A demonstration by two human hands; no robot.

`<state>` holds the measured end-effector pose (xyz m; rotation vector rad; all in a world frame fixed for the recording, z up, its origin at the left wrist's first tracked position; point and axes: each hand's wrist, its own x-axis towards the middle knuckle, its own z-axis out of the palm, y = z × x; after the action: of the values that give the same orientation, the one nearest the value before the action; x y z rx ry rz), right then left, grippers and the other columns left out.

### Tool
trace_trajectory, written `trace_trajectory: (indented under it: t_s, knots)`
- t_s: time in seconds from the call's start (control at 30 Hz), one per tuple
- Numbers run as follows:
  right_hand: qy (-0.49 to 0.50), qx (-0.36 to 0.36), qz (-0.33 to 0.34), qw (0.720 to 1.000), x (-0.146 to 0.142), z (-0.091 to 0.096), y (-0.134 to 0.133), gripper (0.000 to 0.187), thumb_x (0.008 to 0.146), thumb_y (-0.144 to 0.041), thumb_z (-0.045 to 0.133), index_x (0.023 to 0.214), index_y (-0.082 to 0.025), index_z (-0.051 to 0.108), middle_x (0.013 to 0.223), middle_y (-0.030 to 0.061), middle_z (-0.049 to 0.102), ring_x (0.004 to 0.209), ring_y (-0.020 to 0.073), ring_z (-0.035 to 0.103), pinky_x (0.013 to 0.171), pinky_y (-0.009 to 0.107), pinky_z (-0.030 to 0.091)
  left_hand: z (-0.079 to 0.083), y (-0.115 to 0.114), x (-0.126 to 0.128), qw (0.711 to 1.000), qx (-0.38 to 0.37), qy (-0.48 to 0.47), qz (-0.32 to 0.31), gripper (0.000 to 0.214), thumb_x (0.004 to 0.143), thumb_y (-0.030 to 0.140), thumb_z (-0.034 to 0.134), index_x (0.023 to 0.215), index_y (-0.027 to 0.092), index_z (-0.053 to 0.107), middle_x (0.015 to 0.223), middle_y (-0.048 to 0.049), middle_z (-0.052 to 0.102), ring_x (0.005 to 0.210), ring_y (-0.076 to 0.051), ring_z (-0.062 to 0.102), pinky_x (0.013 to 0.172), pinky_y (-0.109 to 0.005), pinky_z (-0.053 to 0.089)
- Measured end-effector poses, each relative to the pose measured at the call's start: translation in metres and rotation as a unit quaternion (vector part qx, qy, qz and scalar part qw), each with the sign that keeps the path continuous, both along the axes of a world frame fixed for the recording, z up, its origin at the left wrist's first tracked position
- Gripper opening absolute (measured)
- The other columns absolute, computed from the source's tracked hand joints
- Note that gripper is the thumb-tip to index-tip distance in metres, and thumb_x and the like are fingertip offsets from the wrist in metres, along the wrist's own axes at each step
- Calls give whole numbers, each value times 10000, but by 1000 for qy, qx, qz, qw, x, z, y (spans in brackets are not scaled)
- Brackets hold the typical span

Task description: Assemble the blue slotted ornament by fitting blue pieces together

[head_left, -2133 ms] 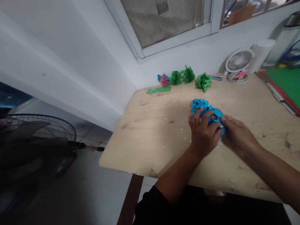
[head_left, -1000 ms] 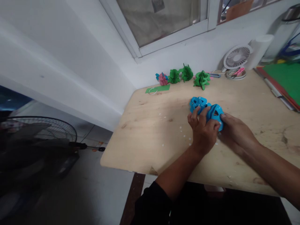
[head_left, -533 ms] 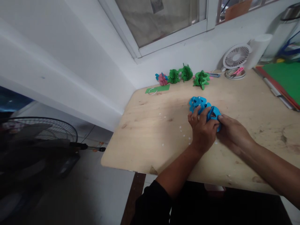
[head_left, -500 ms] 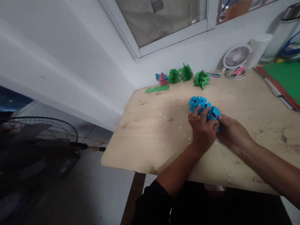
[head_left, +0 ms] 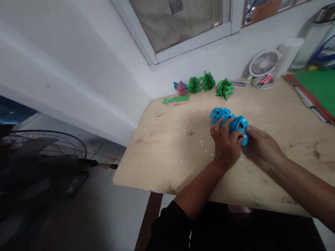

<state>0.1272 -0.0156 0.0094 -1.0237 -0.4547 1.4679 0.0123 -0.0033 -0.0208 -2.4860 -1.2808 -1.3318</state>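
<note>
Both my hands meet over a blue paper cut-out piece (head_left: 239, 126) near the middle of the wooden table (head_left: 167, 153). My left hand (head_left: 225, 145) curls its fingers round the piece from the left. My right hand (head_left: 260, 147) pinches it from the right with thumb and fingertips. Just beyond my left fingers lies a flat pile of more blue cut-out pieces (head_left: 220, 114) on the tabletop. The underside of the held piece is hidden by my hands.
At the back by the wall stand three green paper ornaments (head_left: 208, 83) and a pink and blue one (head_left: 180, 87), beside a green strip (head_left: 176, 99). A small white fan (head_left: 263, 64), a tape roll with pink scissors (head_left: 262, 82) and green sheets (head_left: 320, 92) are at the right. A floor fan (head_left: 44, 153) stands left.
The held blue piece has turned a little in my fingers and shows more of its face now. My hands have stayed in about the same spot.
</note>
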Motion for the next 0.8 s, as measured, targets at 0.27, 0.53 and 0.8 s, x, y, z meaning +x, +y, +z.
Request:
trace_trajectory:
  t_s: [0.27, 0.53, 0.8]
  knots:
    - [4, 6, -4, 1000, -2, -3, 0, 77, 829, -204, 641, 813, -215, 714, 738, 6, 661, 670, 123, 594, 610, 186, 524, -3, 3, 0, 1000, 2, 8, -4, 153, 925, 296, 614, 846, 210, 712, 1401, -74, 536, 1411, -325, 332, 1149, -546, 292]
    - [-9, 2, -21, 1000, -8, 1, -4, 124, 824, -178, 628, 768, -241, 719, 722, -1, 683, 679, 144, 605, 660, 232, 546, -1, 4, 0, 1000, 3, -13, -23, 176, 929, 257, 590, 792, 194, 681, 1343, -97, 574, 1370, -333, 381, 1127, -563, 334]
    - [5, 5, -2, 1000, -7, 1, -3, 58, 793, -217, 641, 761, -236, 686, 803, 28, 716, 850, 214, 661, 715, 310, 568, -1, 3, 0, 999, -10, 7, -30, 174, 946, 283, 556, 840, 195, 662, 1324, -114, 565, 1351, -328, 399, 1155, -561, 298]
